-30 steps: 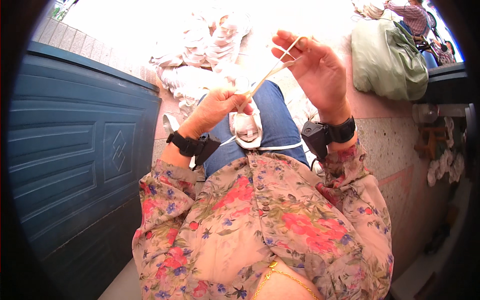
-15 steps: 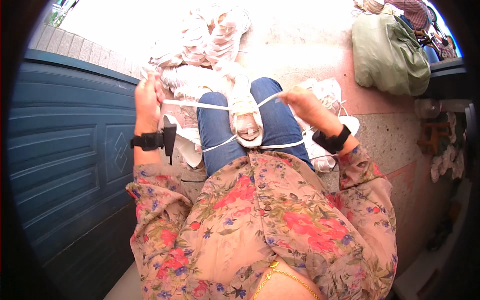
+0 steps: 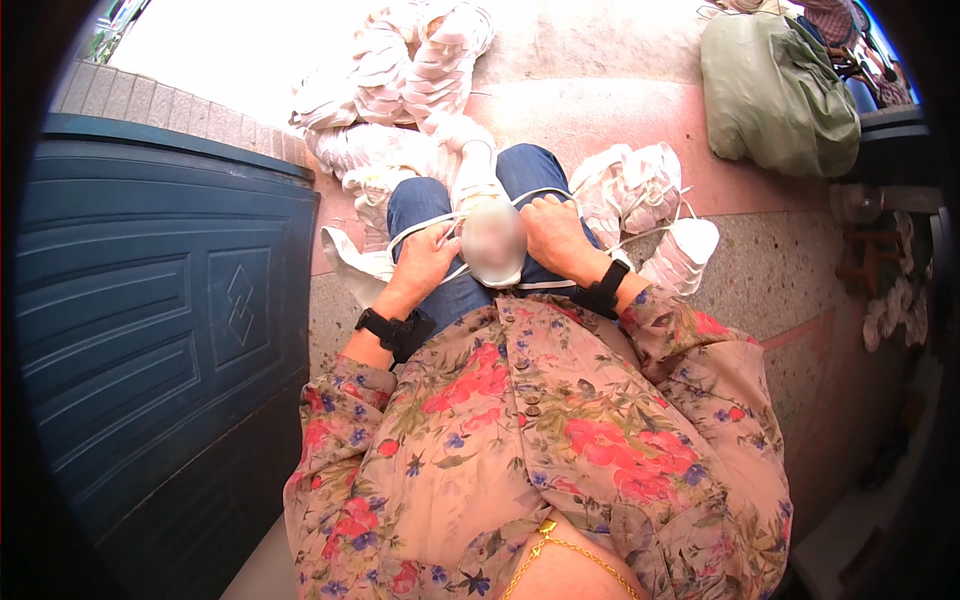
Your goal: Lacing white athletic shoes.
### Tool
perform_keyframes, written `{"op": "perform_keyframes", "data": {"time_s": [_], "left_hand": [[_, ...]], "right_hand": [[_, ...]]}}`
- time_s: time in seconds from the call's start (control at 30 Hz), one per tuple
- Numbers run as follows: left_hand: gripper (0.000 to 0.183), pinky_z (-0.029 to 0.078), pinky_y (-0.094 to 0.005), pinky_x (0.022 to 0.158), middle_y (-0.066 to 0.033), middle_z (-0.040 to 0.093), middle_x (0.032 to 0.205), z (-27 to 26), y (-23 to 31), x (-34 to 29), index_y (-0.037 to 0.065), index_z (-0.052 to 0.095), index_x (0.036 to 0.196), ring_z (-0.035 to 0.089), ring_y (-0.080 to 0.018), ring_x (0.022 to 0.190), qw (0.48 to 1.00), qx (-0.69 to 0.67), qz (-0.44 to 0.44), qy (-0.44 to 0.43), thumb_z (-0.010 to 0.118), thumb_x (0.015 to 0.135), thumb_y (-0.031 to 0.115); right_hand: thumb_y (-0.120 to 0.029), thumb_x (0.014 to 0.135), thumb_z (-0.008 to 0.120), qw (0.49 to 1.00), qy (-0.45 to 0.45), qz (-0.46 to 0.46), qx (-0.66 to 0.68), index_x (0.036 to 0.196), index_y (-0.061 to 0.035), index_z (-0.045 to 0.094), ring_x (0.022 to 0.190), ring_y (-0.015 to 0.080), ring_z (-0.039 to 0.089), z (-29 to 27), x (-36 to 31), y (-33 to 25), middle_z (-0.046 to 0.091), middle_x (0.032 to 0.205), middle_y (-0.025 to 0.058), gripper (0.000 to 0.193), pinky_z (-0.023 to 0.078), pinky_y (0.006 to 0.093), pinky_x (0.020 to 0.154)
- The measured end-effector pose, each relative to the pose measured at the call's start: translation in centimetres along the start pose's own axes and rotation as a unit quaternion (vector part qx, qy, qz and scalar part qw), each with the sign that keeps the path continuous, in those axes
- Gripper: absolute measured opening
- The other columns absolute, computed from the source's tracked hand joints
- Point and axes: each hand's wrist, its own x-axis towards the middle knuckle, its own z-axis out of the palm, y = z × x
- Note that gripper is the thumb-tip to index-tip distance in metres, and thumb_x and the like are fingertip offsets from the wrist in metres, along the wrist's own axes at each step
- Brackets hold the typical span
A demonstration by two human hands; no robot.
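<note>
A white shoe upper (image 3: 494, 238) lies between my denim-covered knees, its middle smeared by blur. White laces (image 3: 428, 226) run out from both of its sides and loop over my thighs. My left hand (image 3: 426, 264) is closed at the upper's left side, pinching a lace. Against the right side, my right hand (image 3: 562, 238) has its fingers curled round the other lace, which bends back over the knuckles. The fingertips of the right hand are mostly hidden. More white uppers (image 3: 405, 155) trail away beyond my knees, joining the one in my lap.
A heap of white uppers (image 3: 425, 60) lies ahead on the floor. Laced uppers (image 3: 630, 185) rest by my right knee. A blue panelled door (image 3: 170, 290) stands at my left. A large green sack (image 3: 775, 95) sits at the far right, with a wooden stool (image 3: 868, 262) nearer.
Both hands have come inward from wide apart to the sides of the shoe upper. The laces, stretched taut outward before, now hang in slack loops.
</note>
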Motion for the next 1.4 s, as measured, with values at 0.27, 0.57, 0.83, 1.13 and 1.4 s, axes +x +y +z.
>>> {"op": "perform_keyframes", "data": {"time_s": [0.27,0.57,0.83,1.13,1.4], "left_hand": [[0.024,0.044,-0.0354,0.065,-0.0163,0.059,0.069,-0.8,-0.4,-0.3,-0.003,0.060,0.081,0.057,-0.0277,0.067,0.989,0.106,-0.097,0.037,0.051,0.084,0.020],[0.015,0.045,-0.0367,0.062,-0.0169,0.061,0.071,0.6,-0.7,-0.5,-0.002,0.061,0.079,0.060,-0.0294,0.068,0.969,0.211,0.046,0.123,0.057,0.077,0.013],[0.009,0.042,-0.0413,0.068,-0.0147,0.058,0.075,1.2,-1.2,-0.6,0.003,0.058,0.075,0.055,-0.0317,0.076,0.924,0.334,0.108,0.152,0.055,0.076,0.012],[0.008,0.037,-0.0343,0.065,-0.0072,0.053,0.074,2.4,1.6,0.6,0.006,0.055,0.075,0.050,-0.0210,0.077,0.813,0.544,0.199,0.062,0.053,0.068,0.009],[0.009,0.039,-0.0362,0.068,-0.0078,0.056,0.072,3.0,1.5,-0.8,0.005,0.055,0.075,0.050,-0.0234,0.077,0.847,0.472,0.208,0.130,0.056,0.072,0.014]], "right_hand": [[-0.014,0.068,0.055,0.982,0.017,-0.131,-0.135,0.076,-0.0058,0.057,0.077,0.0228,0.052,-0.6,0.4,-1.0,0.055,0.075,0.0100,0.011,0.035,0.0362,0.065],[-0.009,0.070,0.054,0.983,-0.179,0.022,-0.043,0.081,-0.0048,0.062,0.085,0.0249,0.056,-0.9,2.1,-1.9,0.060,0.080,0.0099,0.013,0.041,0.0400,0.069],[-0.014,0.073,0.056,0.996,0.076,-0.023,-0.030,0.079,-0.0080,0.062,0.084,0.0229,0.053,-0.4,0.4,-1.7,0.058,0.080,0.0067,0.010,0.037,0.0382,0.070],[-0.018,0.079,0.054,0.995,0.096,-0.033,-0.025,0.069,-0.0074,0.057,0.073,0.0232,0.052,0.9,-0.1,-1.4,0.055,0.069,0.0067,0.015,0.038,0.0358,0.065],[-0.014,0.074,0.058,0.996,0.073,-0.044,-0.028,0.080,-0.0064,0.054,0.076,0.0246,0.053,0.1,0.1,-2.3,0.056,0.073,0.0080,0.011,0.041,0.0354,0.067]]}}
